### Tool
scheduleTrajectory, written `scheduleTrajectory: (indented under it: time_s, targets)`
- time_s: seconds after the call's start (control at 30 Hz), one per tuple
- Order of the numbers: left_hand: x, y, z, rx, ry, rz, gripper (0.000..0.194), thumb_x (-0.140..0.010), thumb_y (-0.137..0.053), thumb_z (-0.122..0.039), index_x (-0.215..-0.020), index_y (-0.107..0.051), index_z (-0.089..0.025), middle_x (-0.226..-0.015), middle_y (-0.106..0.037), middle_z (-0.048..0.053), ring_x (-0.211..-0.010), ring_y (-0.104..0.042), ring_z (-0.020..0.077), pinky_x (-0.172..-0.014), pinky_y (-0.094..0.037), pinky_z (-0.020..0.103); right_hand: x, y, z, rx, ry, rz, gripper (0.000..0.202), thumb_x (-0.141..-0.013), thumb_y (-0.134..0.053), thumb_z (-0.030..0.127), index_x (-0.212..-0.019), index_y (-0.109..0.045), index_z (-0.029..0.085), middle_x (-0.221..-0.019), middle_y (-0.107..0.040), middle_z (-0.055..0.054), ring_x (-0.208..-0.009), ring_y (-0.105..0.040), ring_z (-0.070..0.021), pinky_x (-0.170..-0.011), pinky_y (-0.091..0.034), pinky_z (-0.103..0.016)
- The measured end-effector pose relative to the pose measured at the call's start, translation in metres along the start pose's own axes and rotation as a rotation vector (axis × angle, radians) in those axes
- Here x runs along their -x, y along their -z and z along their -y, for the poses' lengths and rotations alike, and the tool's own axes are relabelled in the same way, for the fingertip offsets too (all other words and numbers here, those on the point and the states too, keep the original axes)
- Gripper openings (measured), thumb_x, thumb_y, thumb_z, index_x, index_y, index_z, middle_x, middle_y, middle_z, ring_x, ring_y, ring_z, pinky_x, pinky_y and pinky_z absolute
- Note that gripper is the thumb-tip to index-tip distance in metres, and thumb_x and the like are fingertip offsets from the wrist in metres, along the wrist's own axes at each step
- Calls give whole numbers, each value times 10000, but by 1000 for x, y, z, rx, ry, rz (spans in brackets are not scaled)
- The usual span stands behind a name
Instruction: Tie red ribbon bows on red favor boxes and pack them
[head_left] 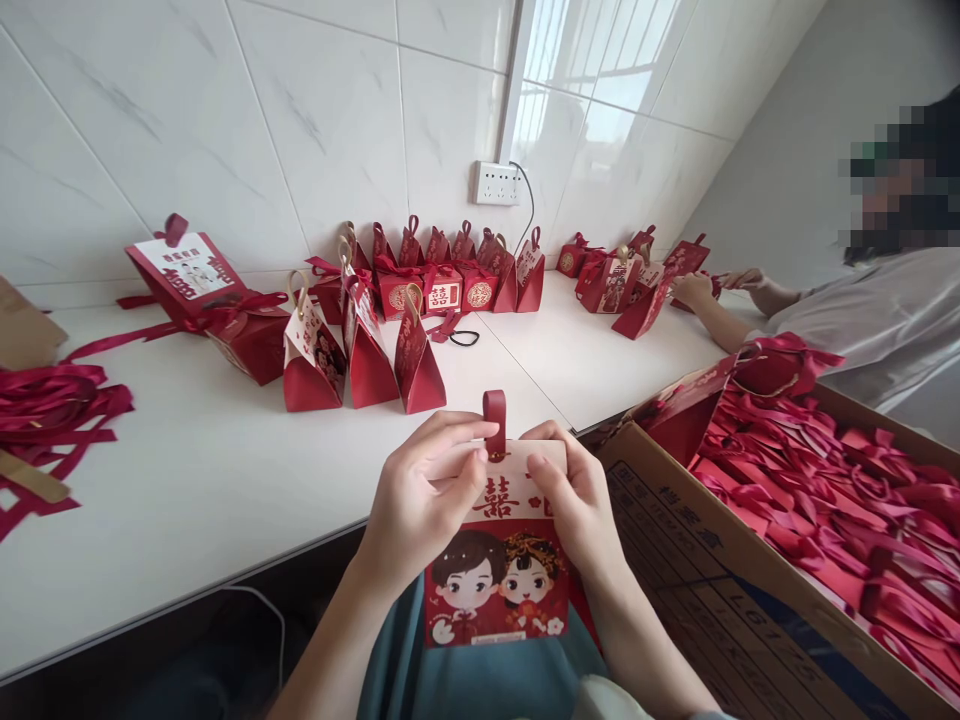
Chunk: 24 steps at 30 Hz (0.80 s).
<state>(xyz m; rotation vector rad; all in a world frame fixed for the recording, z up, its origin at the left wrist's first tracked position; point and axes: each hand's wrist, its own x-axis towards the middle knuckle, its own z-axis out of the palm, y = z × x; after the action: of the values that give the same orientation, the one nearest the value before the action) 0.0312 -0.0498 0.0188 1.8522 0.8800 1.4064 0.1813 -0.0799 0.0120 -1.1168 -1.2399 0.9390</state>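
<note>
A red and white gift box (pixel 499 580) with two cartoon figures is held over my lap, in front of the table edge. A dark red strap loop (pixel 494 412) stands up from its top edge. My left hand (pixel 433 485) pinches the box's upper left, its fingers touching the loop. My right hand (pixel 574 495) grips the upper right corner, thumb on the front face. The fingers behind the box are partly hidden.
Red triangular boxes (pixel 367 350) stand on the white table (pixel 202 470). Red ribbons (pixel 52 430) lie at the left. An open carton (pixel 675 560) full of red ribboned boxes is at the right. Beyond it, a co-worker's hands (pixel 694 290) handle red boxes. A socket (pixel 496 184) is on the wall.
</note>
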Motion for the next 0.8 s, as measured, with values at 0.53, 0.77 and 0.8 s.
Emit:
scheduleTrajectory:
  time_s: [0.53,0.77,0.8]
  targets:
    - [31,-22,-2,-213,-227,103,726,-729,-687,-244,-1367,-357,-143,-1275,-515,147,-1198,-510,258,-996,-476,374,-21,25,-37,-699,125,-377,159,-722,-725,358,-735,-611,248,-702,-628,32,-757,-639,-170,-877,-508,-387]
    - [49,-50,-13,-264,-497,-120,884,-664,-746,-186,-1416,-300,-60,-1234,-514,179,-1164,-526,274,-959,-496,355,-25,20,-35,-950,-61,-278,159,-673,-757,308,-701,-610,252,-641,-609,81,-643,-612,-105,-849,-526,-278]
    - [49,-50,-11,-228,-455,-139,898,-657,-760,-193,-1424,-301,-96,-1238,-523,168,-1152,-541,271,-948,-503,356,-24,20,-35,-936,-103,-305,155,-667,-759,295,-711,-617,250,-650,-626,79,-640,-617,-110,-846,-531,-286]
